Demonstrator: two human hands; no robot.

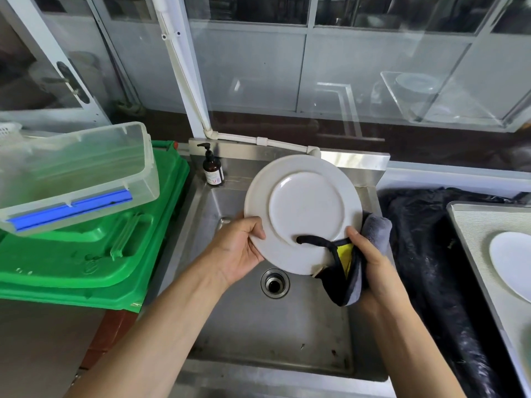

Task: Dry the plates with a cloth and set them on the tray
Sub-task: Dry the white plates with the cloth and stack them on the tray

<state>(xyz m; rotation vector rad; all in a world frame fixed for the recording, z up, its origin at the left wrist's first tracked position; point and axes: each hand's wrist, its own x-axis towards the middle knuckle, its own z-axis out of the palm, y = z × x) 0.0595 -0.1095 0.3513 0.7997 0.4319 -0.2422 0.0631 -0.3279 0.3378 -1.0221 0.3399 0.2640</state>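
Note:
A white plate point(304, 205) is held up over the steel sink point(275, 334), its underside turned toward me. My left hand point(241, 249) grips its lower left rim, thumb on the near face. My right hand point(370, 255) grips a grey cloth point(376, 228) with black edging and a yellow tag against the plate's lower right rim. A black loop of the cloth lies across the plate's underside. At the right edge a second white plate point(514, 262) lies on the grey tray point(471, 234).
A brown pump bottle point(213, 170) stands at the sink's back left corner. Left of the sink a clear plastic box point(86, 168) with a blue strip sits on stacked green crates point(115, 254). Black sheeting point(425, 268) lies between sink and tray. Glass panels rise behind.

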